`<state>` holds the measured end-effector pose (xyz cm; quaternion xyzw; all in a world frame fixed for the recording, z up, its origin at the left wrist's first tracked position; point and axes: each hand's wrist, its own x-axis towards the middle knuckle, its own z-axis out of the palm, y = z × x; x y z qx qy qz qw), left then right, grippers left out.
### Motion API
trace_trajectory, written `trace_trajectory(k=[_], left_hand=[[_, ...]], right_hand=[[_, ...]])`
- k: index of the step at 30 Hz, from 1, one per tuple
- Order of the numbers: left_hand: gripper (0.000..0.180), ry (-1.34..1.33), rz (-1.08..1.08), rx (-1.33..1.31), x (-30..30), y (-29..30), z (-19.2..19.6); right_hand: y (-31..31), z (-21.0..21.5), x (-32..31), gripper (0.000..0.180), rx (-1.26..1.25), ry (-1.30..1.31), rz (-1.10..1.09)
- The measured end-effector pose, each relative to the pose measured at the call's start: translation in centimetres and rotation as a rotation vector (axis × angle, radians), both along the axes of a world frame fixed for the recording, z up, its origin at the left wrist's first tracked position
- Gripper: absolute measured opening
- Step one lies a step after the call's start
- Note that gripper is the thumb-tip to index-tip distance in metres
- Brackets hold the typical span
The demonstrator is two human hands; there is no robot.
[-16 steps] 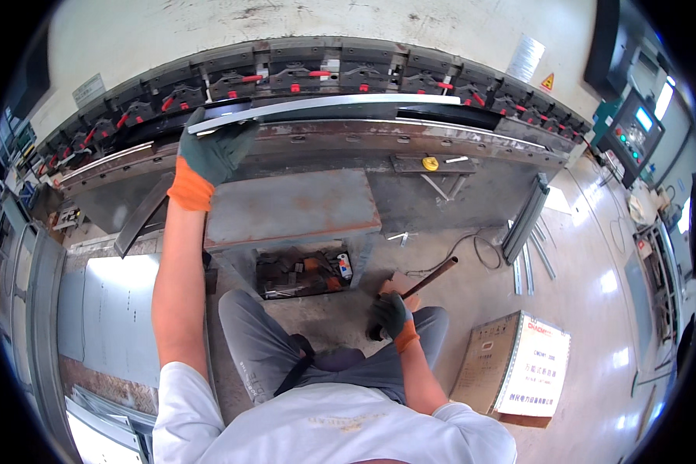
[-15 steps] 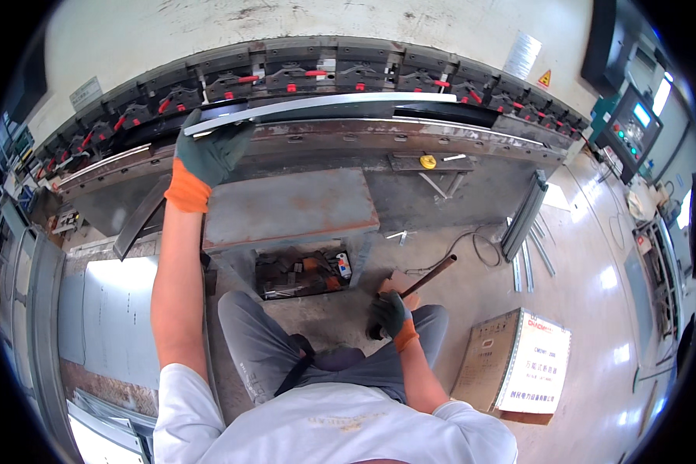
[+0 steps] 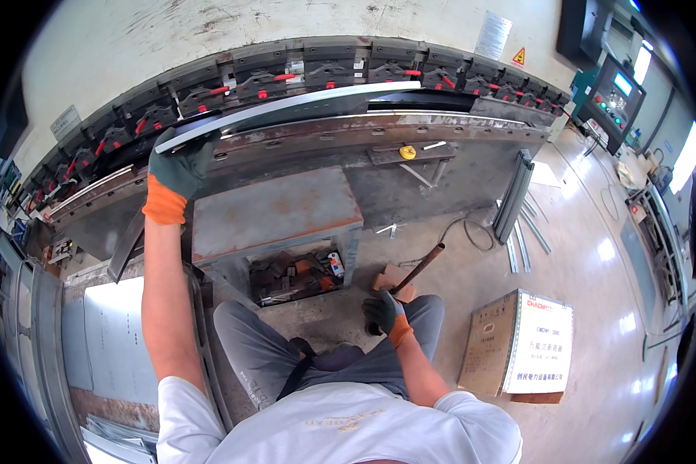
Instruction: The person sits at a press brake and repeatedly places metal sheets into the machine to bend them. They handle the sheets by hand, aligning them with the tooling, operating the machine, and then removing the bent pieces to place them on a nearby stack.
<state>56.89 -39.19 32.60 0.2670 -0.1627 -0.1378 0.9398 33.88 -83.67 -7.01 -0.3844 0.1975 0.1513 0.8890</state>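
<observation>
My left hand (image 3: pixel 175 166), in a dark glove with an orange cuff, is raised and grips the left end of a long shiny metal strip (image 3: pixel 301 106) that lies along the press brake's die bed (image 3: pixel 379 130). Low down by my knee, my right hand (image 3: pixel 382 311) in the same kind of glove is shut on the lower end of a rusty metal rod (image 3: pixel 420 267) that slants up to the right over the floor. I am seated in grey trousers in front of the machine.
A rusty steel table (image 3: pixel 274 213) stands before the machine, with a box of tooling pieces (image 3: pixel 294 272) under it. A yellow tape measure (image 3: pixel 407 152) rests on a bracket. Metal strips (image 3: pixel 514 197) lean at right. A cardboard box (image 3: pixel 522 352) sits on the floor; a control panel (image 3: pixel 619 97) is at far right.
</observation>
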Motion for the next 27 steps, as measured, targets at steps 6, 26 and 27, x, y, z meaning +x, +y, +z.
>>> trace_trajectory(k=[6,26,27], left_hand=[[0.053,0.022,0.071,0.079,-0.4,-0.2,0.4],[0.034,0.240,0.347,0.203,-8.8,-2.4,-14.7],[0.034,-0.051,0.649,0.566,-9.9,-1.7,-18.9]], right_hand=[[0.5,0.0,0.0,0.042,-0.033,0.109,-0.058],[5.8,5.8,0.2,0.051,-0.039,-0.304,0.205],[7.4,8.1,0.1,0.053,-0.006,-0.412,0.264]])
